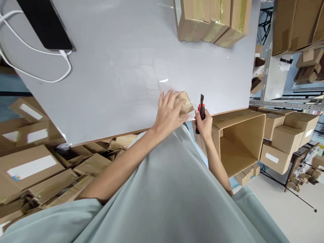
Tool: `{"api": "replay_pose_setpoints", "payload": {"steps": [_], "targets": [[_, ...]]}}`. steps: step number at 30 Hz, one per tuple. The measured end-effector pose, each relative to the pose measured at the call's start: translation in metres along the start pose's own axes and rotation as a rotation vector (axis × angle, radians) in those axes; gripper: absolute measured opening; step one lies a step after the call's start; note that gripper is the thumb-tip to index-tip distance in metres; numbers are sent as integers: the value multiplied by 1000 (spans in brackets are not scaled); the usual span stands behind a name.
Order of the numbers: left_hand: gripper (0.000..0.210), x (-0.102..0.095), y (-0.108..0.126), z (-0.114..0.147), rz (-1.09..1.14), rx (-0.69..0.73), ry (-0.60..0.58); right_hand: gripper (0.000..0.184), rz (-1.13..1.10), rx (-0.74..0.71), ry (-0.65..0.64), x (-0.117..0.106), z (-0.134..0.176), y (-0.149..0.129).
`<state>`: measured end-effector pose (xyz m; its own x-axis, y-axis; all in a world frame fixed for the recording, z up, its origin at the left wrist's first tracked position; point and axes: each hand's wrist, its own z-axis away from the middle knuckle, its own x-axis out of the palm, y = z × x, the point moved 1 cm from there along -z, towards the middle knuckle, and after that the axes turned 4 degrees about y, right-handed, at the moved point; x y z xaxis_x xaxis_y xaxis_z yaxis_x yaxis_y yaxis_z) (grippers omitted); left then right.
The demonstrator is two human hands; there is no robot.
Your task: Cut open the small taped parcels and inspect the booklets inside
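My left hand (170,109) rests over a small cardboard box (186,103) with tape across it, near the table's front edge. Its thumb lies along the near side and its index finger bends over the top, while the other fingers spread over the table; part of the box is hidden beneath. My right hand (205,123) is closed round a black and red utility knife (201,109), blade out and pointing away from me. The thumb and fingertip of that hand meet at the box's right corner; whether they pinch a tape edge there is too small to tell.
On the grey table (113,67) stand several taped cardboard boxes (215,20) at the far side. A black phone (48,25) with a white cable (50,81) lies at left. Below the edge at right is an open carton (240,138); more boxes (32,168) crowd the lower left.
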<state>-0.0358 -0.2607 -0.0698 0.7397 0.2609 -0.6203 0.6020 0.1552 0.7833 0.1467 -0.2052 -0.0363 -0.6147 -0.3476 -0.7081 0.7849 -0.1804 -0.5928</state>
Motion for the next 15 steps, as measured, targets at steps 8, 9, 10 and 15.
{"api": "replay_pose_setpoints", "payload": {"steps": [8, 9, 10, 15], "targets": [[53, 27, -11, -4, -41, 131, -119, 44, 314, -167, -46, -1, 4, -6], [53, 28, -13, -6, -34, 138, -126, 44, 374, -180, -64, -2, 6, -9], [53, 29, -13, -9, -30, 140, -131, 45, 424, -178, -79, -3, 6, -13], [51, 36, -9, -16, -26, 167, -136, 49, 589, -94, -109, -4, -1, -27]]}}
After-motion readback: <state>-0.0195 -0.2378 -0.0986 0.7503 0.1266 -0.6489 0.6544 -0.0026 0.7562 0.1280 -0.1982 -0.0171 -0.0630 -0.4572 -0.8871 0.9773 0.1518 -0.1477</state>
